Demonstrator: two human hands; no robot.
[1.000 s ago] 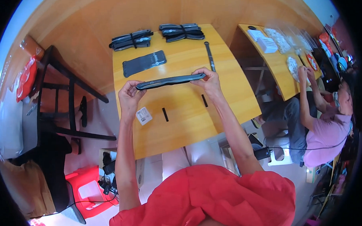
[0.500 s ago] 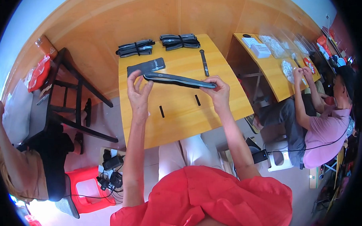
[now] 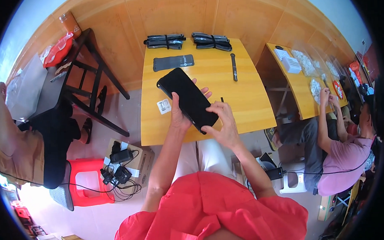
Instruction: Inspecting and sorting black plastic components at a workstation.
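Observation:
Above the table's near half I hold a flat, dark rectangular fabric sleeve [image 3: 184,92], tilted with its black face up. My left hand [image 3: 181,114] supports it from below, thumb on the near left edge and fingertips showing past the far right side. My right hand [image 3: 224,126] pinches the near right corner between thumb and fingers. Beyond it a flat grey sleeve [image 3: 173,62] lies on the table. A white label [image 3: 164,106] rests left of my left hand. One short black strip [image 3: 221,100] shows partly behind my right hand.
Two banded bundles, one left [image 3: 166,41] and one right [image 3: 211,41], lie along the far edge of the wooden table [image 3: 250,101]. A narrow grey strap [image 3: 234,67] lies at right. People sit at both sides; a carton with cables [image 3: 121,164] stands on the floor.
The sleeve, seen edge-on and stretched between both hands before, is now nearer me with its black face up. My right hand has moved down to its near corner. The white label has come into view.

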